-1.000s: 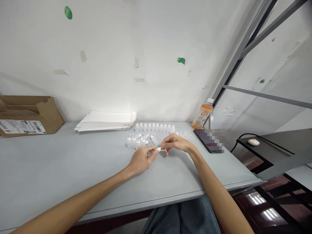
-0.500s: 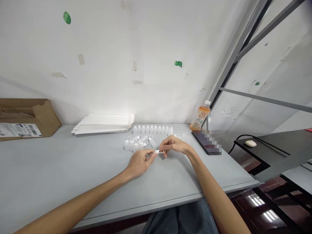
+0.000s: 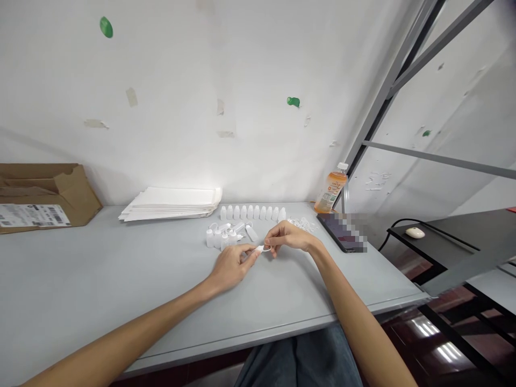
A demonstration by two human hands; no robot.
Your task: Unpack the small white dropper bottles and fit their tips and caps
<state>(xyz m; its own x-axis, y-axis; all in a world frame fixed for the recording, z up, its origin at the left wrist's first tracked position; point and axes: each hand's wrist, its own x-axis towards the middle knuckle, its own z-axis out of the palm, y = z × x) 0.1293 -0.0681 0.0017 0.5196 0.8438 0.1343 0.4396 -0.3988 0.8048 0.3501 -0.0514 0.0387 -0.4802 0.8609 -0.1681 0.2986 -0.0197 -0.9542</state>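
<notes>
a small white plastic piece (image 3: 261, 248) with a thin ring at one end is held just above the grey table (image 3: 121, 269), between the two hands. the left hand (image 3: 231, 266) is closed in a pinch, gripping the piece's short stem from about 8 o'clock. the right hand (image 3: 288, 237) comes in from about 2 o'clock, its thumb and forefinger pinched on the ring and its other fingers loosely curled. at about 10 o'clock from the piece, near the left hand, lies a loose cluster of white plastic dropper bottles (image 3: 220, 237), some on their sides. behind it, at 12 o'clock, stands a neat row of white plastic bottles (image 3: 252, 213). a small heap of white plastic rings (image 3: 302, 224) lies at 1 o'clock, just beside a dark phone (image 3: 332, 228), partly pixelated. past the phone stands an orange drink bottle (image 3: 330, 188). farther out at 10 o'clock is a stack of white paper envelopes (image 3: 171, 204), and at 9 o'clock, on the table's far-left corner, a cardboard box (image 3: 52, 191) with a barcode label (image 3: 32, 215).
</notes>
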